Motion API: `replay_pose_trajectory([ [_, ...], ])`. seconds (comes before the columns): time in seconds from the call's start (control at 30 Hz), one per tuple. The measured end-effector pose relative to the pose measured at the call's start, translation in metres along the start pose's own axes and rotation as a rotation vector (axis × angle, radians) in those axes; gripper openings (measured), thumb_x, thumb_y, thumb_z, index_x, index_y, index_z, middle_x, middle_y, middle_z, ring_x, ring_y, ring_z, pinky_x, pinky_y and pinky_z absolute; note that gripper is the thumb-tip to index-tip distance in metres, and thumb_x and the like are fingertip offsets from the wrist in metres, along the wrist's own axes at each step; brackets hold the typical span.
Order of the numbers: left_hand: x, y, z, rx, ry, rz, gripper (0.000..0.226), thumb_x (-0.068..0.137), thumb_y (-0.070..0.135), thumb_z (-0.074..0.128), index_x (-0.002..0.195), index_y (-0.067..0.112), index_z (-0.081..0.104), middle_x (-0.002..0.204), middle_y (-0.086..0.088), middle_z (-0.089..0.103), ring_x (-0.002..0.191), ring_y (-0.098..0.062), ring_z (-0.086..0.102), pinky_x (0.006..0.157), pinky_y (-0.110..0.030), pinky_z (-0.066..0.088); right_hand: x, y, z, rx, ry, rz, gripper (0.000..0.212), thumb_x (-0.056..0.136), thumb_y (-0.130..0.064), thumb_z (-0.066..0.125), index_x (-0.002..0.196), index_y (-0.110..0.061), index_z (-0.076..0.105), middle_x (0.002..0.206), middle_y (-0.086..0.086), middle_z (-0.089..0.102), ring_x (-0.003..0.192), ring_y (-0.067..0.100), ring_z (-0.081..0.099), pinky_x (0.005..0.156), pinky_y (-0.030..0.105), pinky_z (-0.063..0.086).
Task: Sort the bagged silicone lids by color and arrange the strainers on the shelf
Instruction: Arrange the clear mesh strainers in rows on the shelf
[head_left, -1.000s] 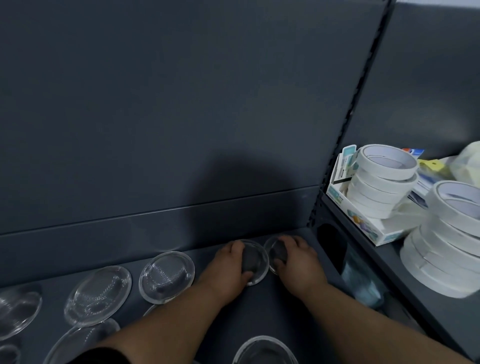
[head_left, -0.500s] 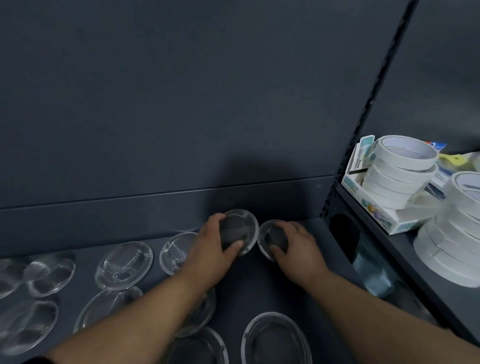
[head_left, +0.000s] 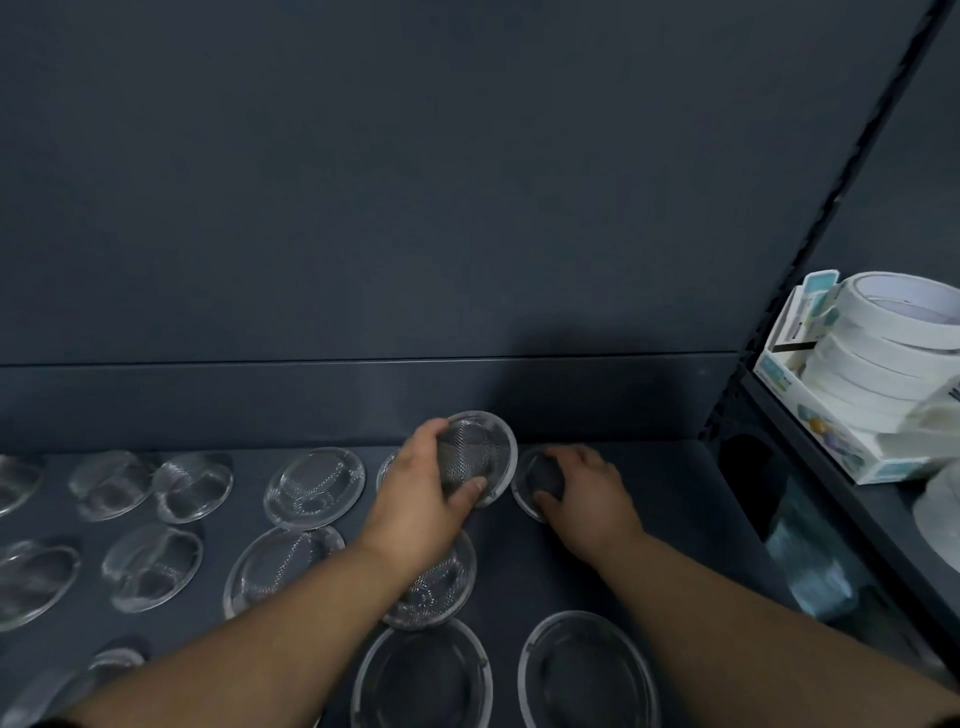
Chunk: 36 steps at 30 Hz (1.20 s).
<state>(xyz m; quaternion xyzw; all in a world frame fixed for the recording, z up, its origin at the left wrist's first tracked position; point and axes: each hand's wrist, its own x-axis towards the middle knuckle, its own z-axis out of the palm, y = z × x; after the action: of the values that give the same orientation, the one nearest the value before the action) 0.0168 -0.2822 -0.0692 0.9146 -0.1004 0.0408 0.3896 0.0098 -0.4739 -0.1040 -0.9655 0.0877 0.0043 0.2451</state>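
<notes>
My left hand grips a round mesh strainer by its bowl, tilted up on its rim near the back of the dark shelf. Just to its right, my right hand is closed over the mesh bowl of a second strainer, which stands close beside the first. Several more strainers lie upside down in rows across the shelf, such as one left of my left hand and one under my left wrist. No bagged silicone lids are visible.
Two larger strainers lie at the shelf's front edge between my forearms. A slotted upright bounds the shelf on the right. Beyond it, stacked white tape rolls sit in a white box on the neighbouring shelf.
My left hand has lifted and tilted its strainer toward the back wall. The right hand keeps its strainer beside it. The view has swung left, showing more strainers.
</notes>
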Motion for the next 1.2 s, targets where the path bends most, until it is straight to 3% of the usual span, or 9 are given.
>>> replay_pose_trajectory([
  [0.23, -0.011, 0.0, -0.002, 0.018, -0.028, -0.008, 0.069, 0.083, 0.032, 0.07, 0.141, 0.022, 0.033, 0.14, 0.001, 0.045, 0.129, -0.014, 0.041, 0.104, -0.017, 0.027, 0.009, -0.002, 0.004, 0.096, -0.059, -0.016, 0.065, 0.086, -0.032, 0.067, 0.144, -0.027, 0.038, 0.156, 0.007, 0.022, 0.139, 0.024, 0.03, 0.111, 0.029, 0.028],
  [0.33, -0.018, 0.002, 0.003, 0.023, -0.099, 0.013, 0.069, 0.083, 0.033, 0.07, 0.141, 0.021, 0.034, 0.141, 0.002, 0.043, 0.129, -0.012, 0.041, 0.106, -0.017, 0.027, 0.012, 0.003, 0.001, 0.156, -0.087, -0.035, 0.068, 0.084, -0.031, 0.071, 0.144, -0.025, 0.04, 0.155, 0.009, 0.025, 0.14, 0.022, 0.03, 0.112, 0.025, 0.024],
  [0.43, -0.026, 0.007, 0.01, 0.038, -0.166, 0.054, 0.068, 0.083, 0.033, 0.07, 0.14, 0.021, 0.035, 0.137, 0.002, 0.047, 0.119, -0.017, 0.051, 0.102, -0.017, 0.033, 0.011, 0.009, -0.005, 0.317, 0.011, -0.011, 0.059, 0.085, -0.031, 0.07, 0.138, -0.018, 0.049, 0.142, 0.008, 0.046, 0.128, 0.02, 0.046, 0.108, 0.024, 0.032],
  [0.57, -0.037, 0.02, 0.023, 0.085, -0.238, 0.135, 0.068, 0.083, 0.032, 0.07, 0.141, 0.02, 0.036, 0.14, 0.003, 0.044, 0.127, -0.009, 0.041, 0.095, -0.004, 0.021, -0.005, 0.022, -0.016, 0.383, 0.196, 0.066, 0.033, 0.091, -0.034, 0.06, 0.12, -0.019, 0.062, 0.115, 0.003, 0.063, 0.1, 0.012, 0.059, 0.086, 0.02, 0.043],
  [0.73, -0.038, 0.036, 0.045, 0.182, -0.404, 0.142, 0.068, 0.085, 0.039, 0.065, 0.141, 0.023, 0.031, 0.143, 0.0, 0.04, 0.131, -0.015, 0.038, 0.105, -0.02, 0.028, -0.034, 0.042, -0.025, 0.402, 0.236, 0.083, 0.02, 0.091, -0.032, 0.06, 0.107, -0.02, 0.066, 0.1, -0.002, 0.064, 0.083, 0.002, 0.057, 0.066, 0.005, 0.036],
  [0.93, -0.033, 0.044, 0.065, 0.241, -0.44, 0.131, 0.067, 0.084, 0.04, 0.066, 0.139, 0.023, 0.032, 0.142, 0.0, 0.04, 0.129, -0.017, 0.041, 0.107, -0.028, 0.034, -0.056, 0.054, -0.027, 0.467, 0.213, 0.085, 0.005, 0.09, -0.027, 0.062, 0.087, -0.028, 0.066, 0.086, -0.01, 0.067, 0.078, -0.004, 0.06, 0.062, 0.0, 0.039],
  [1.2, -0.045, 0.04, 0.074, 0.209, -0.319, 0.101, 0.069, 0.08, 0.038, 0.07, 0.138, 0.021, 0.038, 0.14, 0.0, 0.042, 0.128, -0.016, 0.042, 0.105, -0.021, 0.03, -0.077, 0.068, -0.018, 0.451, 0.127, 0.045, 0.005, 0.088, -0.028, 0.065, 0.087, -0.033, 0.066, 0.085, -0.013, 0.068, 0.076, -0.005, 0.061, 0.065, 0.002, 0.043],
])
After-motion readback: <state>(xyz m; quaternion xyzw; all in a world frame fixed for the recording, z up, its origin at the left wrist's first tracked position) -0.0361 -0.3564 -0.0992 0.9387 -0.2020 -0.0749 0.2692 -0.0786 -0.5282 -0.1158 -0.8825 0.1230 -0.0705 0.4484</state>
